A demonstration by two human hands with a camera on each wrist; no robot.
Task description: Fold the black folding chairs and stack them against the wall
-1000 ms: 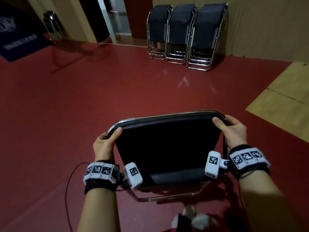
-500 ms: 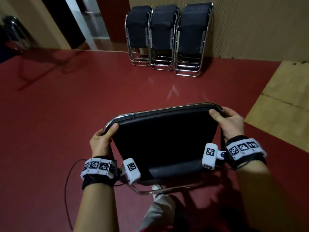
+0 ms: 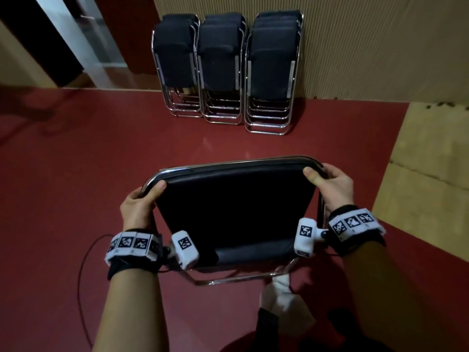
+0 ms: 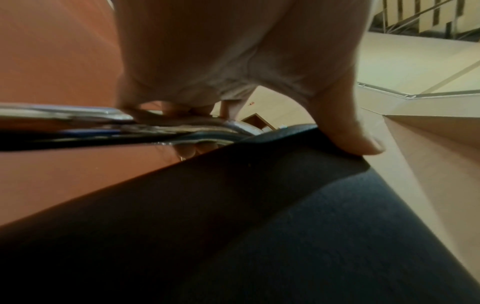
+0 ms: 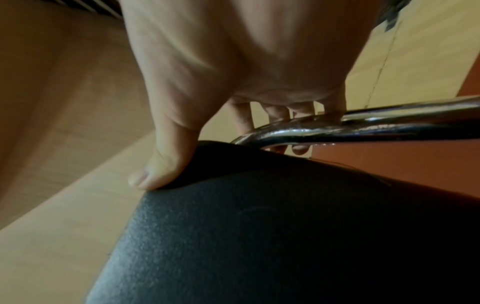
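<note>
Head view: left hand [image 3: 137,207] and right hand [image 3: 335,185] each grip a top corner of the folded chair [image 3: 236,209], thumbs on the black pad, fingers curled round the chrome frame [image 5: 363,123]. Step: carrying it to the wall. Stacked chairs [image 3: 225,67] at 12 o'clock, well apart. Next: walk up, lean it against a stack.
</note>
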